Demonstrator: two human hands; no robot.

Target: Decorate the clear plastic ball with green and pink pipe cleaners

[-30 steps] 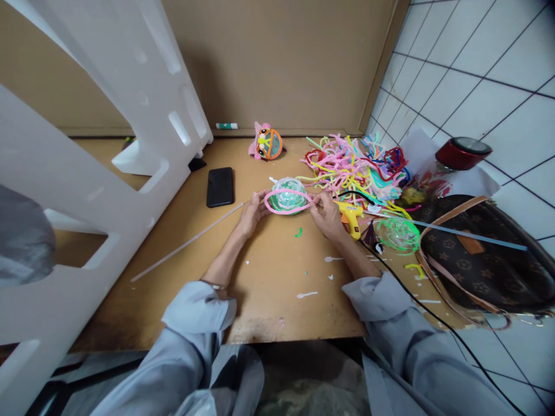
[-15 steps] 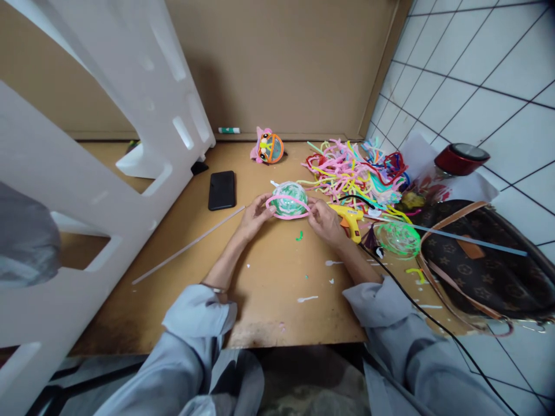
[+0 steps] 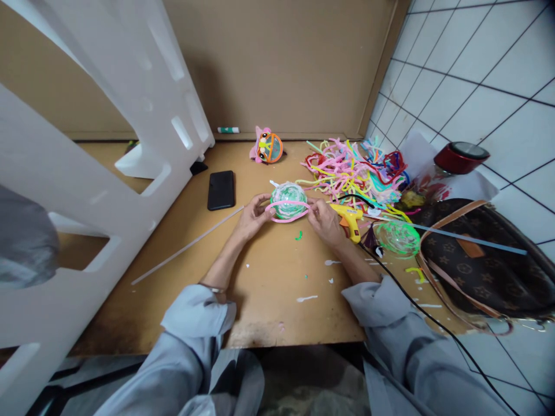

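Note:
A pink pipe cleaner point(image 3: 286, 220), bent into a flat loop, is stretched between my two hands. My left hand point(image 3: 255, 216) pinches its left end, and my right hand point(image 3: 321, 219) pinches the right end. Just behind the loop sits a clear round piece wound with green and white strands point(image 3: 289, 193); whether my fingers touch it I cannot tell. Close to my right hand lies a yellow glue gun point(image 3: 353, 222) with a black cord. Farther right is a second round piece with bright green strands point(image 3: 398, 238).
Behind my right hand spreads a pile of coloured pipe cleaners point(image 3: 355, 173). A pink and orange figure point(image 3: 269, 145) and a green marker point(image 3: 228, 130) are at the back. A black phone point(image 3: 221, 190) and a thin stick point(image 3: 186, 245) lie left. A brown handbag point(image 3: 485, 266) and red-lidded bottle point(image 3: 460, 158) stand right.
The pink loop has tilted and shifted slightly downward, its upper strand now lower across the round piece. Both hands keep their hold and have barely moved.

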